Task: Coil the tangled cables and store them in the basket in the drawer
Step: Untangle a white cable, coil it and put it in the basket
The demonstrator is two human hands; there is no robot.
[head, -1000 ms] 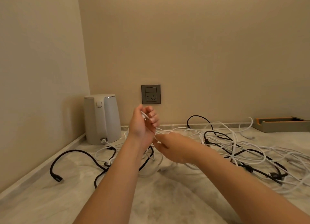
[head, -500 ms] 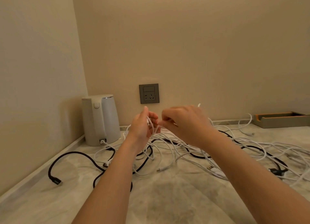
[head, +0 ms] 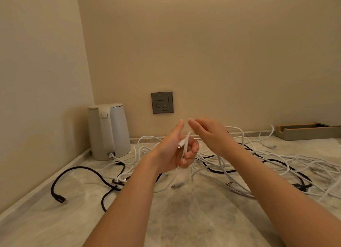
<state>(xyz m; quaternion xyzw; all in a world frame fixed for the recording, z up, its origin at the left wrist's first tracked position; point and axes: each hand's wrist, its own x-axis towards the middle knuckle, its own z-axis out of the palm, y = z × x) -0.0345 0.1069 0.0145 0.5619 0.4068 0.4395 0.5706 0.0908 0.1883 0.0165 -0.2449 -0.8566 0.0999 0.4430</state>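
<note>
Curling around a white cable [head: 185, 145], left hand [head: 177, 150] fingers [head: 191, 155] clamp it; right hand [head: 208, 134] fingers spread.

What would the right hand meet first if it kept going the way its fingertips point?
The right hand points left toward the left hand. It would likely meet that hand's raised thumb or the white cable held there first, though depth is unclear from one view.

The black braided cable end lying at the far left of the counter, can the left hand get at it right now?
Probably not yet: the left hand is shut on a white cable, though nothing blocks the black cable end.
</note>
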